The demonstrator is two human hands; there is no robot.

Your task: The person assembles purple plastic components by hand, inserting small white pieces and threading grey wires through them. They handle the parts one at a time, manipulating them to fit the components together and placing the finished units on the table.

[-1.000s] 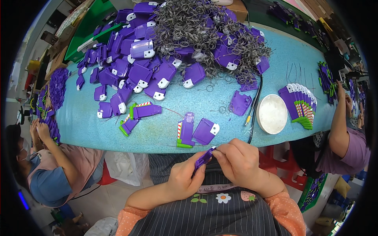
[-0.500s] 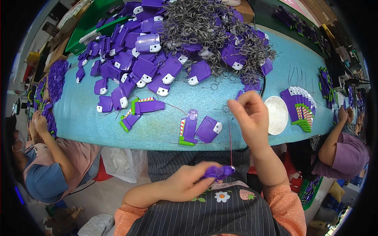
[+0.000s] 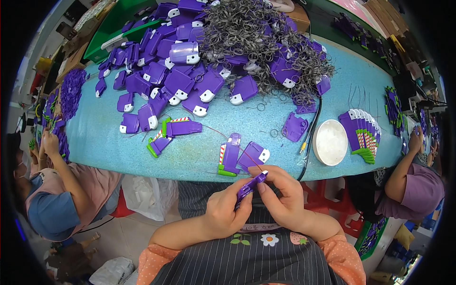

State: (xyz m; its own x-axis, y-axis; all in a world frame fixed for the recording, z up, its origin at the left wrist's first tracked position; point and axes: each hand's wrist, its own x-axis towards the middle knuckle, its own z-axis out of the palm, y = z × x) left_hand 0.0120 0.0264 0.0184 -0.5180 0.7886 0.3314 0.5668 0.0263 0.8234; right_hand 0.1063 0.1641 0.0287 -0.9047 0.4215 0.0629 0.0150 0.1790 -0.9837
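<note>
My left hand [image 3: 224, 209] grips a small purple plastic part [image 3: 246, 190] with a white tip, held in front of my apron near the table edge. At the white end, the thumb and fingers of my right hand [image 3: 285, 197] close on the same part. A thin reddish wire [image 3: 251, 157] runs up and left from that end. Just beyond my hands lie a purple panel with a green end and striped edge [image 3: 230, 154] and a purple panel with a white corner [image 3: 254, 154]. Further left rests another green-ended striped piece [image 3: 183, 126]. My fingers partly hide the held part.
Loose purple panels [image 3: 178, 83] pile up at the far left, beside a heap of grey wire loops [image 3: 251, 35]. On the right stand a white bowl [image 3: 331, 142], a black cable [image 3: 314, 121] and fanned finished-looking panels [image 3: 359, 130]. Co-workers sit at both sides.
My right hand has come down and left from above the table to the purple part. The part has been raised toward the table edge, and its wire now slants up and left.
</note>
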